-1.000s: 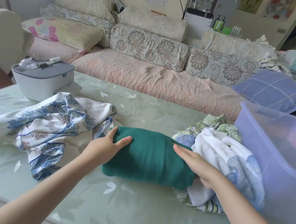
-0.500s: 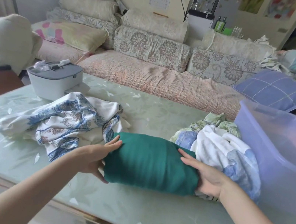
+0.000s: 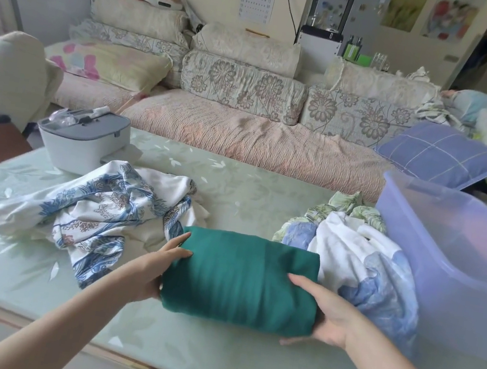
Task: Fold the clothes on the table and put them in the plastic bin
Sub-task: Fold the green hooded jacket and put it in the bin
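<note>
A folded green garment [image 3: 241, 279] is held just above the pale green table [image 3: 208, 357], near its front edge. My left hand [image 3: 155, 269] grips its left end, thumb on top and fingers underneath. My right hand [image 3: 322, 313] grips its right end the same way. A crumpled blue-and-white patterned garment [image 3: 98, 209] lies to the left. A heap of white, blue and leaf-print clothes [image 3: 355, 256] lies to the right, against the translucent purple plastic bin [image 3: 460, 260] at the table's right side.
A grey-and-white lidded box [image 3: 83, 143] stands at the table's back left. A sofa with floral cushions [image 3: 244, 88] runs behind the table, with a blue checked pillow [image 3: 444, 155] at its right. A cream chair back [image 3: 1, 75] is at far left.
Both hands slid under the ends of the green garment and raised it off the table, drawing it toward the front edge. The piles have not moved.
</note>
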{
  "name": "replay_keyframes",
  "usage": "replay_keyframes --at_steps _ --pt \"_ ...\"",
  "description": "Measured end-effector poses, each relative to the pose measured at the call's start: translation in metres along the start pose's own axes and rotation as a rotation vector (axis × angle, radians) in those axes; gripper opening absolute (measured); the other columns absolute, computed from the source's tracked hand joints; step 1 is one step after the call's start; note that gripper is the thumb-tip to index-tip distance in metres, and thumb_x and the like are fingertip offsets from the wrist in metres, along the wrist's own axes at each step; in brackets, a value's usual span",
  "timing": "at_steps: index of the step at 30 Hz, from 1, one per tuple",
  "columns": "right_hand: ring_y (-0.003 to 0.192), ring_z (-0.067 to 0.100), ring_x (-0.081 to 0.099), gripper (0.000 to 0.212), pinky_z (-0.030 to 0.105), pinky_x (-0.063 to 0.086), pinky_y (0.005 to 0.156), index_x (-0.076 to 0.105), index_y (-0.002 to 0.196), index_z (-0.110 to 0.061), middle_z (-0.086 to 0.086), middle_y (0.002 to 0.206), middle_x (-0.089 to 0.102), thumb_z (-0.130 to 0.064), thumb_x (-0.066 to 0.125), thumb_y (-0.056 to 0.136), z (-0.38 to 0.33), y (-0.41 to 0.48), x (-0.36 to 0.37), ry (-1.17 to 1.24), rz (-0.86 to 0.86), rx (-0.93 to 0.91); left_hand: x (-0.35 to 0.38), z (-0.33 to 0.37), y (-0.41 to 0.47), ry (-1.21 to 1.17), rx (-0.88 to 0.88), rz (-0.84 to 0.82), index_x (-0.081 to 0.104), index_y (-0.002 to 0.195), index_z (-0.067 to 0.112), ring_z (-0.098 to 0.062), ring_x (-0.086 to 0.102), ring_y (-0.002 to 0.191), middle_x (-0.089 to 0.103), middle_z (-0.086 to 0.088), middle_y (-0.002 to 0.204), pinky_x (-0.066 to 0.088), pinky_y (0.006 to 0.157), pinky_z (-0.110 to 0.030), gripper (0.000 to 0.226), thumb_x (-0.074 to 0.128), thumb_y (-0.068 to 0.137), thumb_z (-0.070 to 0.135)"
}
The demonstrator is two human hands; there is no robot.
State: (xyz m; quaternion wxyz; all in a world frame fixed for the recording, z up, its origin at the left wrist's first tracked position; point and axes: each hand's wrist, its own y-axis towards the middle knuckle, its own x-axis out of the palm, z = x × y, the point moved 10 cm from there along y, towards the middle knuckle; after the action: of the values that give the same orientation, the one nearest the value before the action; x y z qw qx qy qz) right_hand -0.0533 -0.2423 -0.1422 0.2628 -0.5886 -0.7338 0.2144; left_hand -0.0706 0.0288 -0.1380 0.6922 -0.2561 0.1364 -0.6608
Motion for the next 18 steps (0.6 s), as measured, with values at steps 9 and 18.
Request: replay_keyframes --at_steps 9,18 --pt "0.12 0.006 0.051 0.081 0.037 0.042 0.105 0.032 0.136 -0.052 -0.011 0.135 0.048 -0.045 0.079 0.07 -0.031 -0.002 -0.009 -0.177 0.209 -0.54 0.008 0.007 -0.003 0.0 0.221 -0.001 0.027 0.137 0.055 -0.018 0.054 0.113 0.046 0.009 0.13 0.042 0.099 -0.035 0.063 0.043 0.098 0.007" --pt "0.112 0.007 0.055 0.027 0.034 0.049 0.087 0.05 0.118 -0.041 -0.013 0.122 0.058 -0.031 0.057 0.093 -0.021 0.002 -0.02 -0.042 0.257 -0.544 0.006 0.0 -0.005 -0.178 0.165 -0.056 0.048 0.133 0.041 -0.018 0.059 0.109 0.058 0.01 0.125 0.048 0.082 -0.03 0.057 0.047 0.093 0.0"
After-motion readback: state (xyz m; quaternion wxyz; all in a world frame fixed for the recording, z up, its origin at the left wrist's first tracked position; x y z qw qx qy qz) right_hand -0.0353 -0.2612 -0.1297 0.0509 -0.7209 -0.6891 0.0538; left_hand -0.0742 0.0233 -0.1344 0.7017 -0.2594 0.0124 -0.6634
